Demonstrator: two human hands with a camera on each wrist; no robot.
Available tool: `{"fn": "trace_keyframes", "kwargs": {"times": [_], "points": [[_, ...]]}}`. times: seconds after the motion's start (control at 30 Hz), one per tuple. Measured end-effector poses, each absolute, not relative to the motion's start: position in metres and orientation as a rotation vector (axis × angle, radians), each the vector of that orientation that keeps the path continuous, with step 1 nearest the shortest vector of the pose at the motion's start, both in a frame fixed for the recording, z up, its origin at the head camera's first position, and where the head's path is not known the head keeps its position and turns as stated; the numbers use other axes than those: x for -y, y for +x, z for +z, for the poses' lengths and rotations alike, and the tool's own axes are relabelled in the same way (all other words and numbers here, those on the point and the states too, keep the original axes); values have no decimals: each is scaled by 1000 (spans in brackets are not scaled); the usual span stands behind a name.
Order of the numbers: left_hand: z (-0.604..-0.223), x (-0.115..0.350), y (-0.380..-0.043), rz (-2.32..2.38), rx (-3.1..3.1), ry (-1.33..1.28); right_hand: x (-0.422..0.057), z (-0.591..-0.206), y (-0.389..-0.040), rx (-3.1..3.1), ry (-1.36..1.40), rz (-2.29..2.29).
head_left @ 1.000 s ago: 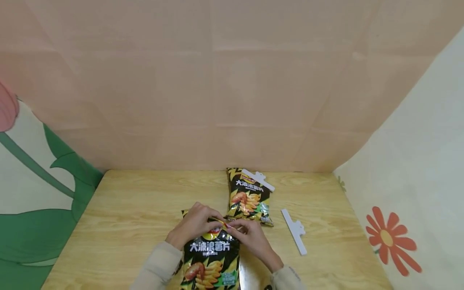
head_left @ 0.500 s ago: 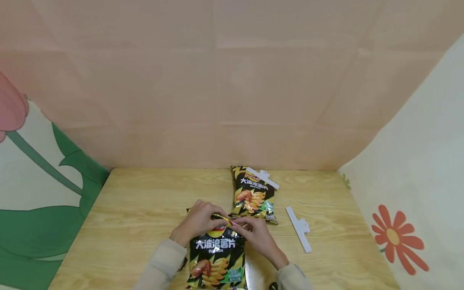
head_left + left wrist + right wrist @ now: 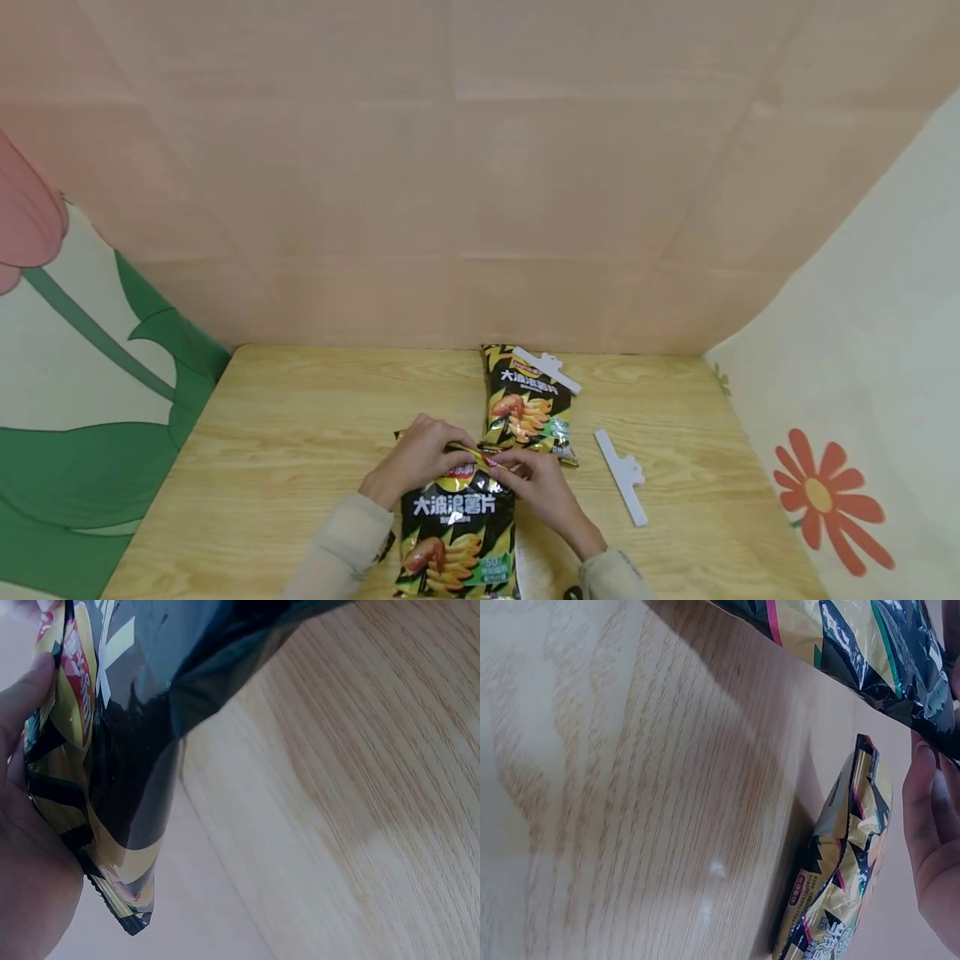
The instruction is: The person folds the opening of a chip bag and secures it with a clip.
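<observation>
A black and yellow bag of chips [image 3: 457, 533] stands near the front of the table, its front facing me. At its top edge my left hand [image 3: 422, 457] pinches the folded seam between thumb and fingers. Close beside it, my right hand [image 3: 536, 483] pinches the same edge farther right. The left wrist view has the bag's crimped corner [image 3: 124, 907] hanging by the left hand [image 3: 34, 855]. In the right wrist view the right hand [image 3: 937, 825] holds the bag's top [image 3: 922, 690] at the frame's right side.
A second chip bag [image 3: 525, 417] lies behind, with a white clip [image 3: 547, 368] across its top. Another white clip [image 3: 622, 479] lies on the wooden table [image 3: 300, 400] to the right. A plain backdrop [image 3: 450, 208] rises at the table's far edge.
The whole scene shifts slightly right as the head view turns. Both hands keep pinching the top edge of the front bag, with little other movement.
</observation>
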State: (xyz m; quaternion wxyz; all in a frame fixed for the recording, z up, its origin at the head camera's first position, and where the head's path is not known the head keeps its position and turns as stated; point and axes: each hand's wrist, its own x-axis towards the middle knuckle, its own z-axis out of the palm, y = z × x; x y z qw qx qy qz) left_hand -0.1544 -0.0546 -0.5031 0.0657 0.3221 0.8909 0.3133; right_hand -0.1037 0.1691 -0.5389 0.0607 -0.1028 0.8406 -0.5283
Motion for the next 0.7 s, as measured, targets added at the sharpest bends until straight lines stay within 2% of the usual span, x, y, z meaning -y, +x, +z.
{"fn": "trace_keyframes", "kwargs": {"times": [0.7], "points": [[-505,49,-156,900,-2710,934,-198,-541,-103,-2526,-245,-1623]]}}
